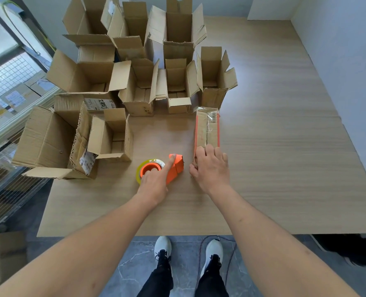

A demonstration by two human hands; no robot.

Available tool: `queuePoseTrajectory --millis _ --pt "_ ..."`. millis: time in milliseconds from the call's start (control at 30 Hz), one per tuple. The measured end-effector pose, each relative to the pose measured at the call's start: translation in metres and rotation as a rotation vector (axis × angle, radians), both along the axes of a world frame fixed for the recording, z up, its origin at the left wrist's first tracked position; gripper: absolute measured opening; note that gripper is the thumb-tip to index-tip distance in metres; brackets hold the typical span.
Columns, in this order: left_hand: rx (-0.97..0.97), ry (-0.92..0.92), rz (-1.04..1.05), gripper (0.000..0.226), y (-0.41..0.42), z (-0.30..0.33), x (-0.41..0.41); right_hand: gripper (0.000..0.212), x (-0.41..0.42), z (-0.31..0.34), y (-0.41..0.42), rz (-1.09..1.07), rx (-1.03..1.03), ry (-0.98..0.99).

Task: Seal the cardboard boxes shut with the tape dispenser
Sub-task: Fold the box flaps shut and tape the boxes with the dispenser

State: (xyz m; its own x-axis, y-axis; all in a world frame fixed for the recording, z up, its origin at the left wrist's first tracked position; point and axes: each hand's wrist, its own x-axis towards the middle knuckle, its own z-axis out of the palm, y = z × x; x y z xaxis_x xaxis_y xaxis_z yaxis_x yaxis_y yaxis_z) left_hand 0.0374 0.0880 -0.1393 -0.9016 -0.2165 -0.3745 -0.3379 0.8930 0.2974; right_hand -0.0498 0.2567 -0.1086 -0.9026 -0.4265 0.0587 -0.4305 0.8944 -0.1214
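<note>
An orange tape dispenser (176, 166) with a yellowish tape roll (139, 170) lies on the wooden table (274, 157) near its front middle. My left hand (154, 181) grips it, index finger stretched along its top. Just to the right, a narrow closed cardboard box (207, 127) with orange tape along its edges and clear tape on top lies lengthwise. My right hand (210, 168) holds the box's near end, fingers on top and thumb at the left side. Several open boxes (139, 91) with raised flaps stand behind and to the left.
A large open box (49, 142) overhangs the table's left edge. A wire-mesh rack (10, 86) with parcels stands to the left. White walls (349, 61) border the right and back. Bare tabletop stretches to the right. My shoes (162, 251) and a cable lie on the floor below.
</note>
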Motion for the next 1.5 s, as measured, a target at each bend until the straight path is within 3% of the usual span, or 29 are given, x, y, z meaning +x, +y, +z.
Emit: queuePoseTrajectory --millis 200,333,433,500,600,733,1000,1200,1500 --pt "0.019 0.063 0.015 0.11 -0.001 -0.021 0.012 0.058 0.003 0.001 0.015 0.061 -0.031 -0.012" --pt "-0.039 0.102 0.095 0.083 0.008 -0.013 0.007 0.053 0.005 0.005 0.026 0.111 -0.15 -0.051" --pt "-0.091 0.355 0.151 0.051 0.018 0.006 -0.004 0.037 0.004 0.005 0.037 0.163 -0.269 -0.094" --pt "0.02 0.544 0.057 0.047 0.023 0.021 -0.013 0.032 0.001 0.004 0.044 0.191 -0.333 -0.102" --pt "0.126 0.669 -0.143 0.043 0.03 0.037 -0.027 0.027 -0.004 0.003 0.052 0.235 -0.407 -0.091" --pt "0.205 0.649 -0.276 0.036 0.041 0.034 -0.035 0.025 -0.004 0.002 0.056 0.255 -0.444 -0.033" --pt "0.29 0.746 -0.093 0.029 0.057 0.008 -0.034 0.026 -0.001 0.001 0.068 0.319 -0.457 0.025" --pt "0.311 0.752 -0.076 0.03 0.063 0.004 -0.035 0.018 -0.012 0.003 0.086 0.058 -0.448 -0.042" --pt "0.389 0.78 -0.098 0.032 0.067 0.011 -0.028 0.015 -0.019 -0.001 0.094 0.148 -0.57 -0.075"
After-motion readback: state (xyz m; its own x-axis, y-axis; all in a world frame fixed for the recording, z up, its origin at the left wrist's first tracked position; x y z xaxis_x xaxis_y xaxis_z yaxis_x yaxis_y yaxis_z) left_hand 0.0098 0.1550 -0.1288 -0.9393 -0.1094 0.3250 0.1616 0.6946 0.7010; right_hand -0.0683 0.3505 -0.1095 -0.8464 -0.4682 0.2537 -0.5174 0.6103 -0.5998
